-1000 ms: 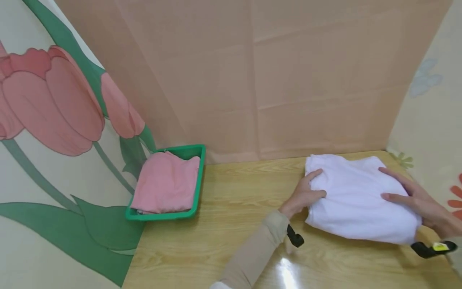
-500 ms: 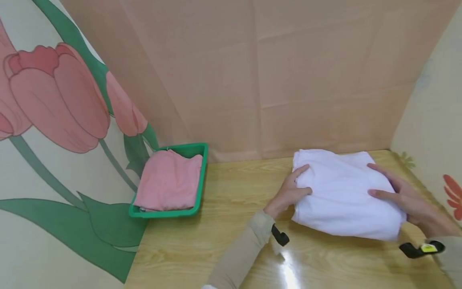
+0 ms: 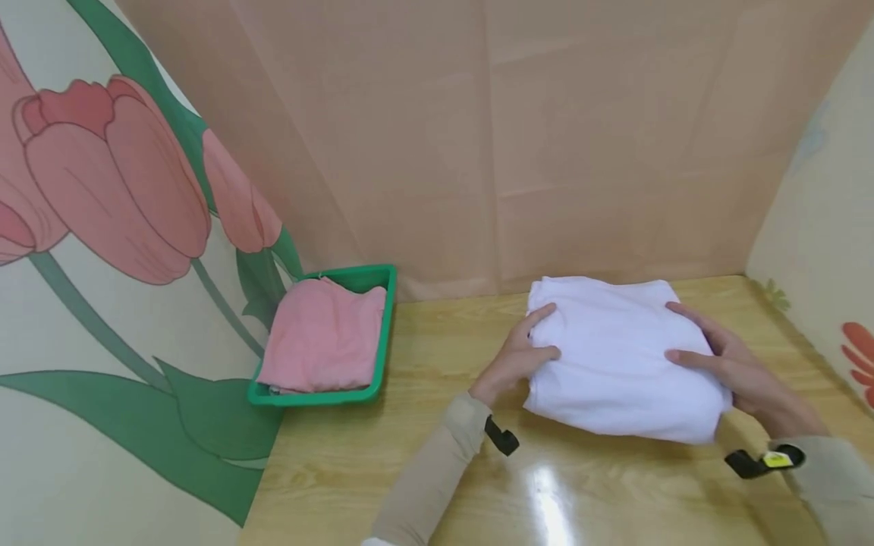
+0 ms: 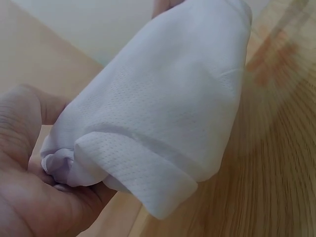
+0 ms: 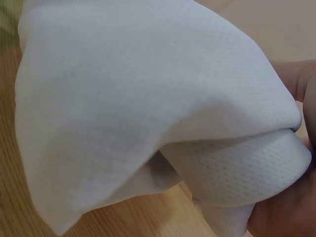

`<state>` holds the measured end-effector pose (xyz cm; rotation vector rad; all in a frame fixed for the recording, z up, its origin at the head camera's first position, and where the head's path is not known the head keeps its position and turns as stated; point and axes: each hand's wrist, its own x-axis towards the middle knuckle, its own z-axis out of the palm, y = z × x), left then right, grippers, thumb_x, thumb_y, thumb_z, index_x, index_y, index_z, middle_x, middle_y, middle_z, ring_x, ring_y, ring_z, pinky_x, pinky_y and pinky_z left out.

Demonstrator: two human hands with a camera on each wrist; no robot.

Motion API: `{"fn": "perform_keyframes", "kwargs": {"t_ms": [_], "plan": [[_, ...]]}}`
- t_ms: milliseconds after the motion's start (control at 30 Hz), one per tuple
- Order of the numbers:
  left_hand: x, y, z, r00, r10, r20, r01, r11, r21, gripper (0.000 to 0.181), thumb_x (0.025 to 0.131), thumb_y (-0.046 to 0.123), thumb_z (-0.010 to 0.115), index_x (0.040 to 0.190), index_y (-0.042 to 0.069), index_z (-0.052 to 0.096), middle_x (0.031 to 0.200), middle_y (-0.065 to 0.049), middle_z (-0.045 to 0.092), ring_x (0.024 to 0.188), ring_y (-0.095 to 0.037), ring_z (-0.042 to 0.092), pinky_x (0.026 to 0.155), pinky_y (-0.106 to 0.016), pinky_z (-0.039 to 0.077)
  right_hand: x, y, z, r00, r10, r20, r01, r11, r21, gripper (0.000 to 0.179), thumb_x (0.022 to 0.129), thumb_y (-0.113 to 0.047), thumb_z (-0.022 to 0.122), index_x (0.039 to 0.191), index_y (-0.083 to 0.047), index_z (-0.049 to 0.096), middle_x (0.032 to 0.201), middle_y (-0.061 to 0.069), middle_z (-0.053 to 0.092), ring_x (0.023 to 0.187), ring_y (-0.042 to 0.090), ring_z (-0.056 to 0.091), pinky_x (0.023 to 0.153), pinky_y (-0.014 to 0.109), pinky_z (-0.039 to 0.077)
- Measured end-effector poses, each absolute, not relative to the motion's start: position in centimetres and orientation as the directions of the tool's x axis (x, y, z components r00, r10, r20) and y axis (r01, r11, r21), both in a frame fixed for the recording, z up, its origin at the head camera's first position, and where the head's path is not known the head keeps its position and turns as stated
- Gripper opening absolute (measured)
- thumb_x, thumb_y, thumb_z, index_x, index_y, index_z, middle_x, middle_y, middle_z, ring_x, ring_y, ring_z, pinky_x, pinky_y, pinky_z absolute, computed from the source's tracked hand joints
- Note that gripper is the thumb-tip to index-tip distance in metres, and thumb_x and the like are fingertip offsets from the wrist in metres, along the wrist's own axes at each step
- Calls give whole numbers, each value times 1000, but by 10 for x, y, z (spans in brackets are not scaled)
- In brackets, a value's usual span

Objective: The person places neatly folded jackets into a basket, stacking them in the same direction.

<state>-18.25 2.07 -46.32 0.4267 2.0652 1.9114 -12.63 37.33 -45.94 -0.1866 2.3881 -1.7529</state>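
Note:
A folded white cloth (image 3: 617, 356) with a fine mesh knit is held above the right half of the wooden table, a shadow beneath it. My left hand (image 3: 515, 360) grips its left edge, thumb on top and other fingers under the fold. On the opposite edge my right hand (image 3: 740, 371) holds it the same way. In the left wrist view, the rolled fold of the white cloth (image 4: 138, 153) sits between thumb and fingers. The right wrist view shows a drooping corner of the cloth (image 5: 123, 89) and layers tucked into the right hand (image 5: 286, 212).
A green plastic basket (image 3: 390, 334) stands at the table's back left, against the painted wall. Inside lies a folded pink cloth (image 3: 324, 337). A brown sheet (image 3: 437, 152) hangs behind the wooden table (image 3: 451, 326), and another wall (image 3: 819, 227) borders the right side.
Both hands have moved left together with the white cloth, away from the right wall. The grip looks the same, and the basket with the pink cloth stays in place.

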Motion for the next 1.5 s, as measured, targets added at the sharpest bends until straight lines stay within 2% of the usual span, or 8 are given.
{"fn": "perform_keyframes", "kwargs": {"t_ms": [167, 433, 567, 700, 967, 1233, 1333, 1500], "plan": [[-183, 2, -465, -914, 405, -11, 25, 82, 996, 86, 87, -7, 73, 157, 37, 53, 172, 2, 33, 148, -17, 37, 120, -49, 39, -132, 356, -459, -970, -238, -41, -22, 255, -967, 82, 106, -7, 62, 172, -33, 19, 159, -1, 32, 117, 0, 55, 83, 30, 60], [-176, -33, -476, -924, 383, 12, 39, 61, 997, 88, 85, -8, 71, 158, 37, 52, 172, 1, 34, 149, -21, 36, 120, -50, 38, -133, 318, -457, -964, -261, -52, -11, 235, -972, 82, 106, -9, 65, 172, -31, 21, 155, -2, 35, 116, 3, 57, 84, 34, 62], [-172, -53, -484, -923, 383, 15, 36, 47, 998, 87, 85, -8, 70, 158, 36, 52, 172, 3, 33, 151, -22, 33, 123, -52, 32, -132, 299, -455, -954, -293, -60, -8, 224, -975, 84, 105, -11, 66, 172, -32, 19, 161, 9, 30, 118, 5, 57, 86, 36, 62], [-168, -73, -487, -921, 389, 33, 47, 25, 999, 87, 86, -8, 68, 159, 35, 50, 173, 1, 30, 151, -25, 32, 122, -51, 33, -133, 283, -457, -944, -323, -73, 1, 218, -976, 85, 105, -14, 67, 172, -33, 18, 167, 17, 22, 121, 7, 54, 88, 36, 61], [-161, -105, -487, -923, 378, 67, 93, 51, 994, 83, 90, -6, 68, 161, 33, 49, 174, 0, 30, 155, -26, 28, 125, -56, 28, -140, 254, -466, -927, -368, -77, 25, 142, -989, 85, 106, -13, 66, 172, -32, 18, 164, 14, 25, 121, 14, 57, 88, 43, 62], [-158, -128, -477, -931, 359, 61, 96, 80, 992, 82, 92, -6, 67, 160, 36, 49, 172, 0, 30, 153, -27, 29, 123, -56, 28, -139, 230, -465, -926, -376, -42, -4, 121, -993, 85, 105, -13, 68, 172, -30, 19, 170, 18, 21, 127, 12, 51, 92, 33, 59], [-159, -133, -472, -929, 361, 79, 109, 65, 992, 83, 90, -7, 66, 161, 33, 49, 173, 1, 30, 151, -27, 30, 121, -54, 30, -140, 222, -461, -925, -376, -52, 8, 116, -993, 85, 105, -15, 68, 172, -31, 19, 172, 18, 17, 130, 16, 49, 93, 34, 58], [-159, -140, -461, -942, 328, 71, 96, 62, 993, 82, 90, -6, 65, 161, 32, 49, 173, 1, 29, 151, -29, 29, 120, -54, 30, -143, 207, -456, -920, -383, -80, 45, 98, -994, 86, 104, -19, 69, 172, -34, 18, 174, 15, 12, 137, 32, 41, 94, 40, 57]]}}
